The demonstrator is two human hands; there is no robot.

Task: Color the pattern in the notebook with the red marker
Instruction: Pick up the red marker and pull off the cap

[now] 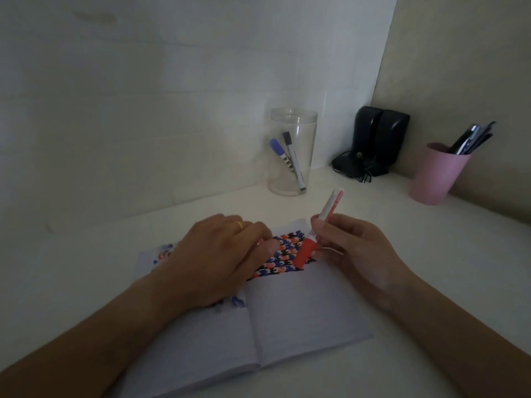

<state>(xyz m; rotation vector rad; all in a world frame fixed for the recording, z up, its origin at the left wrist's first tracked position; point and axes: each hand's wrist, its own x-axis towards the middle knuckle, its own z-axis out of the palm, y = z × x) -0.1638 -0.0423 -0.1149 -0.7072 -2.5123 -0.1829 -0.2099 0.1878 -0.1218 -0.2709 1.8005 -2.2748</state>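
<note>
An open lined notebook (301, 311) lies on the white desk. A red, blue and black pattern (283, 261) fills the top of its right page. My right hand (353, 248) grips the red marker (330, 205), a white barrel tilted up to the right. Its red cap (304, 254) points down over the pattern; I cannot tell whether the cap is fully seated. My left hand (218, 259), with a ring on it, rests palm down on the left page. Its fingertips lie at the pattern's left edge, close to the cap, and hide part of the drawing.
A clear jar (291, 156) with a blue and a black marker stands behind the notebook by the wall. Black speakers (376, 139) with cables sit in the corner. A pink cup (434, 176) of pens stands at the right.
</note>
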